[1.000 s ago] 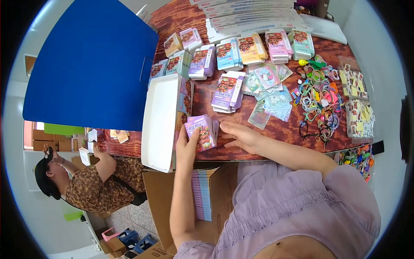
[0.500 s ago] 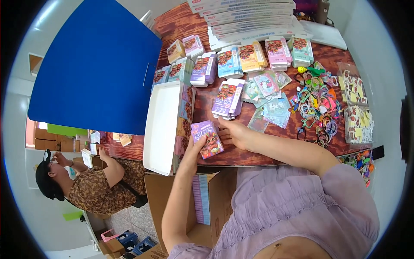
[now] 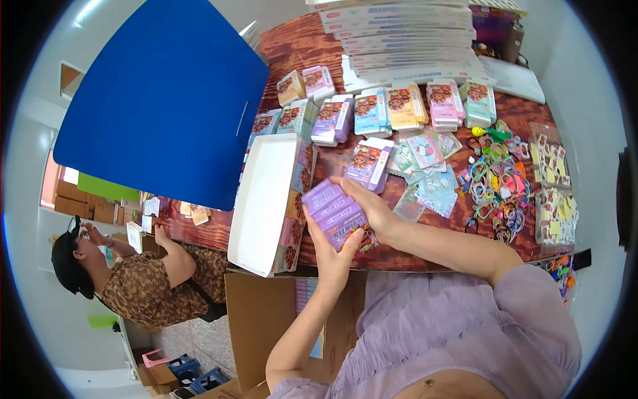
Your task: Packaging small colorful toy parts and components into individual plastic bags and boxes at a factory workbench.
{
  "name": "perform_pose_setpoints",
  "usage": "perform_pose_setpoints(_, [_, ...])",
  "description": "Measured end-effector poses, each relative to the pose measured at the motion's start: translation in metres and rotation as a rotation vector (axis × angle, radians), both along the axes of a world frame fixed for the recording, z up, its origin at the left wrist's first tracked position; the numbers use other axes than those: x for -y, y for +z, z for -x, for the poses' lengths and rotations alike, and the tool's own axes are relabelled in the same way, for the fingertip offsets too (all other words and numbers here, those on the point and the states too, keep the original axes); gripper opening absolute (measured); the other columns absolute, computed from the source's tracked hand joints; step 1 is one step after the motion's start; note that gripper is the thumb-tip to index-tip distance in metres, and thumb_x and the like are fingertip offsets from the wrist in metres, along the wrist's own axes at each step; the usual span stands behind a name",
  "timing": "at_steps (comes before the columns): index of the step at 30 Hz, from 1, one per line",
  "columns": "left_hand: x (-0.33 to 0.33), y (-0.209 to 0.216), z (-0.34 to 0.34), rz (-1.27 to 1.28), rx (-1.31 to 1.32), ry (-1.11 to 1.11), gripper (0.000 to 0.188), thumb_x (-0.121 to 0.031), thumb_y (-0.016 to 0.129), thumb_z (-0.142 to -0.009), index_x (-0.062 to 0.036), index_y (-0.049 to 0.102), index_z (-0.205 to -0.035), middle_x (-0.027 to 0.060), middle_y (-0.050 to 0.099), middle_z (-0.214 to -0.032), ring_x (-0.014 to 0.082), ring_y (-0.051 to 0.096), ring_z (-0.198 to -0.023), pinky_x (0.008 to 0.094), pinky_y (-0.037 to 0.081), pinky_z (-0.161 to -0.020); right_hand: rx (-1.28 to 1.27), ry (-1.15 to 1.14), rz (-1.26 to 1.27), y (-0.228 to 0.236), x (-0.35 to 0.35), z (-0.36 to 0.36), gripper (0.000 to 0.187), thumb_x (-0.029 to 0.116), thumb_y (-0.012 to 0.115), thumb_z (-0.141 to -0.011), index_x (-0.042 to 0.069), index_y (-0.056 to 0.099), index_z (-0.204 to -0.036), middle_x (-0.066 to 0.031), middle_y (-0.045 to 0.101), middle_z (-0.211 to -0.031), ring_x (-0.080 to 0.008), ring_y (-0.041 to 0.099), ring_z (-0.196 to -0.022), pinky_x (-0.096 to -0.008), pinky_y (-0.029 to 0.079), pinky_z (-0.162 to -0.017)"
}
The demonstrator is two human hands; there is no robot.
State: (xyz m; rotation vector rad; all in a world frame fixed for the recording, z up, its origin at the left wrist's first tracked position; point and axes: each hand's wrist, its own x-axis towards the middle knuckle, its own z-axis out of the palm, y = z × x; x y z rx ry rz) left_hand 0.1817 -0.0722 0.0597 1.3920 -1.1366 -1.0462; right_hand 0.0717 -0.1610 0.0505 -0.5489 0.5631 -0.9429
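just right of the white tray [image 3: 262, 199], both hands grip the purple carton [image 3: 337, 214], possibly a few stacked together: the left hand [image 3: 325, 256] wraps its near left side with the thumb over the front, and the right hand [image 3: 372, 211] curls along its far right side. the step looks like squaring or turning the carton, and the next move seems to call for an even two-handed hold. below the white tray, a cardboard box [image 3: 249, 332] holds thin-edged stacks [image 3: 304, 294]; far right of it, clear packs [image 3: 557, 216] hold white and yellow pieces.
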Motion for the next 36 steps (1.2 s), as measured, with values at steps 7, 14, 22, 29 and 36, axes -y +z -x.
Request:
perform_pose_setpoints(7, [0.078, 0.054, -0.034, 0.271, 0.184, 0.24, 0.114, -0.023, 0.079, -0.081, 0.0027, -0.003, -0.154, 0.0244, 0.012, -0.156, 0.034, 0.023, -0.144, 0.042, 0.023, -0.117, 0.132, 0.324, 0.221, 0.074, 0.094, -0.058, 0.044, 0.043, 0.05, -0.101, 0.008, 0.057, -0.126, -0.0063, 0.067, -0.112, -0.0144, 0.066, -0.099, -0.0295, 0.052, -0.088])
perform_pose_setpoints(14, [0.154, 0.043, -0.089, 0.289, 0.283, 0.486, 0.116, -0.036, 0.081, -0.081, 0.0035, -0.001, -0.154, 0.0266, 0.015, -0.153, 0.0375, 0.02, -0.143, 0.045, 0.021, -0.117, -0.067, 0.507, 0.389, 0.063, 0.2, -0.14, 0.051, 0.049, 0.052, -0.099, 0.008, 0.061, -0.127, -0.0075, 0.068, -0.115, -0.0149, 0.068, -0.099, -0.03, 0.053, -0.09])
perform_pose_setpoints(22, [0.179, 0.01, -0.111, 0.3, 0.524, 0.526, 0.117, -0.043, 0.08, -0.08, 0.0008, 0.003, -0.155, 0.0256, 0.017, -0.153, 0.0371, 0.022, -0.143, 0.0452, 0.023, -0.116, -0.193, 0.454, 0.553, 0.036, 0.238, -0.167, 0.051, 0.05, 0.056, -0.097, 0.004, 0.069, -0.115, -0.0073, 0.07, -0.105, -0.015, 0.067, -0.092, -0.0301, 0.051, -0.083])
perform_pose_setpoints(29, [0.172, -0.002, -0.102, 0.322, 0.547, 0.513, 0.119, -0.037, 0.083, -0.078, 0.0028, 0.001, -0.154, 0.0297, 0.013, -0.153, 0.0403, 0.017, -0.144, 0.0476, 0.018, -0.118, -0.377, 0.442, 0.802, 0.025, 0.253, -0.164, 0.062, 0.063, 0.054, -0.092, 0.008, 0.073, -0.114, -0.0077, 0.069, -0.108, -0.0166, 0.061, -0.097, -0.0297, 0.046, -0.086])
perform_pose_setpoints(36, [0.177, -0.005, -0.108, 0.31, 0.67, 0.566, 0.117, -0.042, 0.079, -0.082, 0.0027, -0.002, -0.153, 0.0306, 0.011, -0.153, 0.0435, 0.015, -0.144, 0.0498, 0.017, -0.118, -0.296, 0.461, 0.764, 0.026, 0.251, -0.18, 0.06, 0.061, 0.057, -0.09, 0.008, 0.072, -0.113, -0.0093, 0.067, -0.11, -0.0188, 0.062, -0.1, -0.0325, 0.046, -0.087])
